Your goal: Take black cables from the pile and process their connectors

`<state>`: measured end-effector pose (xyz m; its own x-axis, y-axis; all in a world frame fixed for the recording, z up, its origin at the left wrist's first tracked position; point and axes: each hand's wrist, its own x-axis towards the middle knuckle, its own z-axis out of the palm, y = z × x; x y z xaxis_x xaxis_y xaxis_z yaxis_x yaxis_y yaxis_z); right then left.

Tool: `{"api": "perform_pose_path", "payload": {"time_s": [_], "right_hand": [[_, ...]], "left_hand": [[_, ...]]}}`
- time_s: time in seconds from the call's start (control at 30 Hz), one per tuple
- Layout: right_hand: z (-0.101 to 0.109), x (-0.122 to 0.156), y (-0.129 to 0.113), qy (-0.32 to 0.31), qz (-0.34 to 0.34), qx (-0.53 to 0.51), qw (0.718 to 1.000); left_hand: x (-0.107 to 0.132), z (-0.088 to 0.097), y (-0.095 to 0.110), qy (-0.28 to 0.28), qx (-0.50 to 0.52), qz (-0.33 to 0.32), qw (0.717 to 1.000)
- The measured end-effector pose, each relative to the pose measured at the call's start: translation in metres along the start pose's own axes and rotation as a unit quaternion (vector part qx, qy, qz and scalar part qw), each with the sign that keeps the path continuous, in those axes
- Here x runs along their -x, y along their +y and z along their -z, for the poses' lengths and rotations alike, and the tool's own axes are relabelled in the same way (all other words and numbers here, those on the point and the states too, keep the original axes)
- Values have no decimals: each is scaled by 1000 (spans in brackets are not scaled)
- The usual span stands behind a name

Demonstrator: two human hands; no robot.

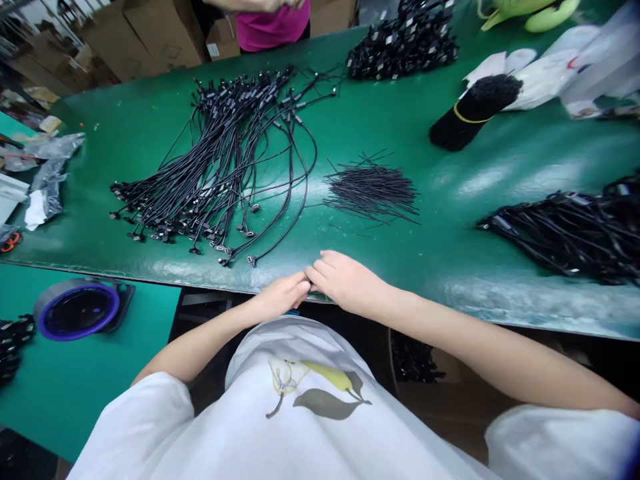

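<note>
1. Left hand point(281, 297), right hand point(346, 283): together at near edge of green table point(200, 272); any grip hidden.
2. Black cables point(215, 167): loose heap, far left of hands.
3. Short wires point(373, 190): loose pile, just right of cables.
4. Banded bundle point(473, 110): far right.

Co-worker's hands point(270, 4), half out of frame

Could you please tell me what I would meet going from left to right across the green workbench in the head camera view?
crumpled plastic bags → long black cables with connectors → loose short black wires → heaped black cables
</note>
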<state>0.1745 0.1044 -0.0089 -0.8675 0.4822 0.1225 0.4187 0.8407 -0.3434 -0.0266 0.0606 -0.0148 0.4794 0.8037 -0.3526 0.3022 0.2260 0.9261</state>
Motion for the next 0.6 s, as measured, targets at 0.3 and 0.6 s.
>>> {"api": "perform_pose_path", "payload": {"time_s": [0.3, 0.6], "right_hand": [[-2, 20, -8, -157, -65, -104, 980], [-17, 18, -6, -70, -64, 54, 994]], "left_hand": [[7, -6, -1, -34, -335, -123, 934], [-15, -8, 6, -44, -353, -49, 933]]}}
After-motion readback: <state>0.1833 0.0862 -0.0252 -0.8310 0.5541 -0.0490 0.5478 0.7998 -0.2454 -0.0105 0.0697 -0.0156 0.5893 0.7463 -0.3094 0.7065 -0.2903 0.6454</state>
